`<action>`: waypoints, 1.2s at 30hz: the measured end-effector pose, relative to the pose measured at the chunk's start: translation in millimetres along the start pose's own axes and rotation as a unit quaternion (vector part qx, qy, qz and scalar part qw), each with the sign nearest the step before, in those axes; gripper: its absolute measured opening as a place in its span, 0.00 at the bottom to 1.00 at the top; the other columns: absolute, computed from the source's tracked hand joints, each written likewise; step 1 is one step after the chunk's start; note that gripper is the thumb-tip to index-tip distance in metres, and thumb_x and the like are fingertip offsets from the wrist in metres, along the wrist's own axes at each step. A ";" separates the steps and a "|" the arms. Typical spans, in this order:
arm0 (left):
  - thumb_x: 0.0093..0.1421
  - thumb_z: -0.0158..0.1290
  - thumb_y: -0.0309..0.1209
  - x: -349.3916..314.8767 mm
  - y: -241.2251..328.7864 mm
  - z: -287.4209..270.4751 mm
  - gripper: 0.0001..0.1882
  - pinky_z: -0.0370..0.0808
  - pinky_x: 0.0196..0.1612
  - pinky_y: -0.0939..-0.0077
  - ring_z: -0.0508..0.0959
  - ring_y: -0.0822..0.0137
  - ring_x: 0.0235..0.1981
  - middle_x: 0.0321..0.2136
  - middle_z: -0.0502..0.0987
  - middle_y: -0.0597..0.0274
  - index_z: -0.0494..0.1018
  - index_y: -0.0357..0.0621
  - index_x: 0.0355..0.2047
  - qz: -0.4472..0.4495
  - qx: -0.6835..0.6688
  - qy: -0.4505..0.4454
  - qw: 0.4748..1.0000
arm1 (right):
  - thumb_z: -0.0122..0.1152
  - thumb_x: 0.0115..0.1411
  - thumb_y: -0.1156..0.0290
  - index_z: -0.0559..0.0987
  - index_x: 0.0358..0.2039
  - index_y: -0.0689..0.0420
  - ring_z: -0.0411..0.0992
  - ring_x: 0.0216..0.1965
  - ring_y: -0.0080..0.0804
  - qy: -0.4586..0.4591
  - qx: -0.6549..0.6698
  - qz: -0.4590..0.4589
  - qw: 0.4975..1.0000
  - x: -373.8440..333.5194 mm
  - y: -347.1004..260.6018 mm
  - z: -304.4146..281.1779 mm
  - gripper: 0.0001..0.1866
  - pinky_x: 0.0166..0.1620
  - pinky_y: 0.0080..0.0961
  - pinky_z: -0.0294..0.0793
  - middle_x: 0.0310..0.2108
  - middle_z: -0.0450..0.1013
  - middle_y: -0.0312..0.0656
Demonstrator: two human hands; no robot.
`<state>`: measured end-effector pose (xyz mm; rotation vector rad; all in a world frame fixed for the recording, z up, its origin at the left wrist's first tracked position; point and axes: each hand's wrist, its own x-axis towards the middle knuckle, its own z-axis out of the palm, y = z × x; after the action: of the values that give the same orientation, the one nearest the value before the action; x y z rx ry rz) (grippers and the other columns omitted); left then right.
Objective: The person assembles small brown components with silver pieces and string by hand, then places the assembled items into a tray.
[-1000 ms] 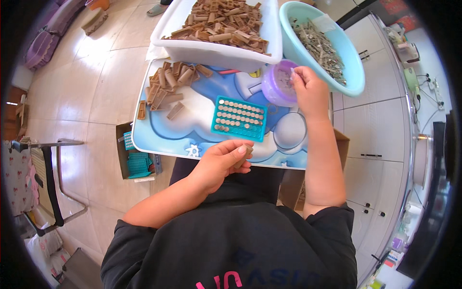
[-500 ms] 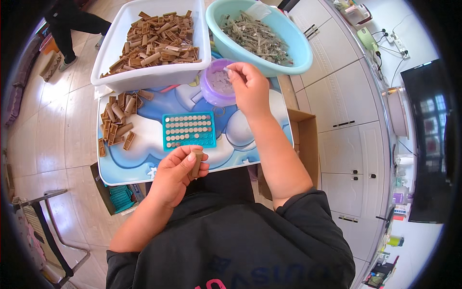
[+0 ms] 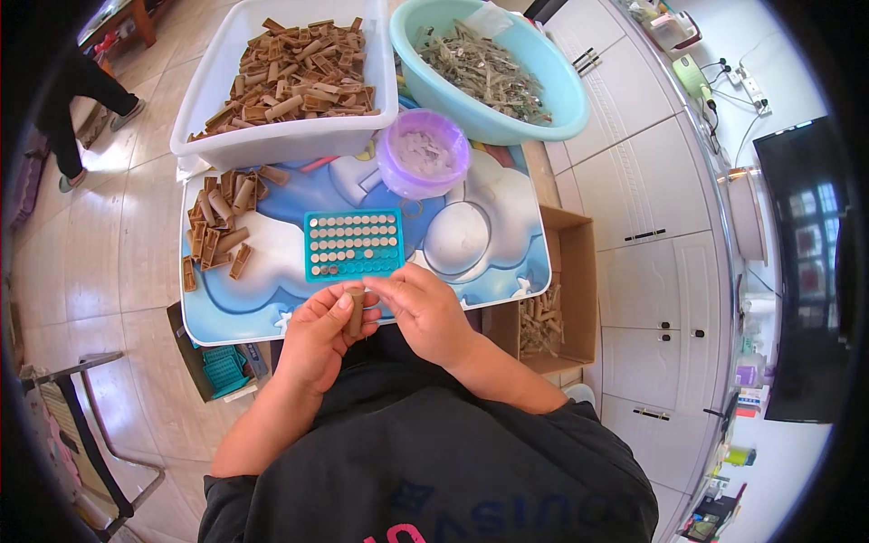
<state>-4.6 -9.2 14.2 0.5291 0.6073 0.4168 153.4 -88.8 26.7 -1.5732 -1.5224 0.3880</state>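
Note:
My left hand is closed round a brown tube-shaped plastic piece, held upright at the table's near edge. At the top of that piece are the pinched fingertips of my right hand; whatever lies between them is too small to make out. Just beyond both hands sits a teal tray with rows of small round silvery discs, its near rows only partly filled. A round purple tub of small whitish pieces stands farther back. Loose brown pieces lie heaped on the table's left side.
A white bin of brown pieces and a light-blue basin of clear strips stand at the back. Cardboard boxes flank the table, one right and one lower left. Another person's legs show at upper left.
My right hand has come from the purple tub, with a small whitish piece in its fingers, down to the brown piece in my left hand. The other person has shifted leftward.

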 end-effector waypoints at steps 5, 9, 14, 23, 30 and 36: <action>0.65 0.44 0.32 -4.3 -1.8 1.0 0.14 0.74 0.44 0.71 0.76 0.67 0.38 0.41 0.74 0.56 0.67 0.37 0.47 0.007 0.062 0.017 0.998 | 0.57 0.52 0.82 0.78 0.37 0.58 0.72 0.30 0.37 -0.029 -0.074 -0.016 0.997 -3.3 -0.8 -3.4 0.11 0.32 0.25 0.71 0.29 0.72 0.42; 0.64 0.45 0.33 -7.3 -2.9 -0.4 0.16 0.73 0.46 0.71 0.75 0.66 0.40 0.43 0.74 0.55 0.67 0.37 0.48 -0.011 0.010 0.029 0.999 | 0.56 0.57 0.75 0.76 0.34 0.59 0.75 0.32 0.28 0.008 0.084 0.189 0.978 -3.6 -7.2 -6.6 0.05 0.36 0.23 0.72 0.29 0.76 0.41; 0.64 0.45 0.35 5.0 -9.7 -0.5 0.17 0.73 0.48 0.70 0.75 0.66 0.42 0.42 0.74 0.57 0.66 0.36 0.49 -0.040 -0.080 -0.036 0.995 | 0.54 0.59 0.79 0.74 0.33 0.64 0.74 0.33 0.25 0.078 0.337 0.204 0.916 -3.2 -2.3 -1.8 0.03 0.39 0.19 0.73 0.31 0.76 0.41; 0.65 0.44 0.34 2.4 -8.1 -2.3 0.17 0.73 0.49 0.70 0.76 0.66 0.43 0.43 0.74 0.57 0.66 0.36 0.49 -0.048 -0.124 -0.072 0.988 | 0.58 0.55 0.80 0.74 0.30 0.63 0.70 0.38 0.28 0.088 0.252 0.087 0.960 -5.2 4.5 11.1 0.02 0.44 0.23 0.68 0.34 0.73 0.43; 0.65 0.44 0.34 2.8 -6.7 -0.1 0.16 0.73 0.49 0.70 0.76 0.66 0.44 0.43 0.75 0.58 0.67 0.39 0.49 -0.029 -0.144 -0.053 0.988 | 0.60 0.53 0.81 0.74 0.28 0.63 0.68 0.33 0.27 0.086 0.179 0.090 0.976 -4.9 7.5 8.3 0.03 0.39 0.21 0.66 0.30 0.70 0.41; 0.65 0.44 0.34 1.4 -4.9 4.3 0.15 0.73 0.49 0.70 0.76 0.67 0.44 0.41 0.75 0.59 0.68 0.39 0.48 -0.026 -0.057 -0.017 0.998 | 0.59 0.53 0.81 0.75 0.30 0.62 0.68 0.31 0.28 0.045 0.092 0.057 0.993 -3.2 5.2 0.5 0.04 0.36 0.21 0.67 0.28 0.70 0.41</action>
<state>0.2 -13.8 13.8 0.4102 0.5599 0.3910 155.8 -90.8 21.4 -1.5152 -1.2937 0.5013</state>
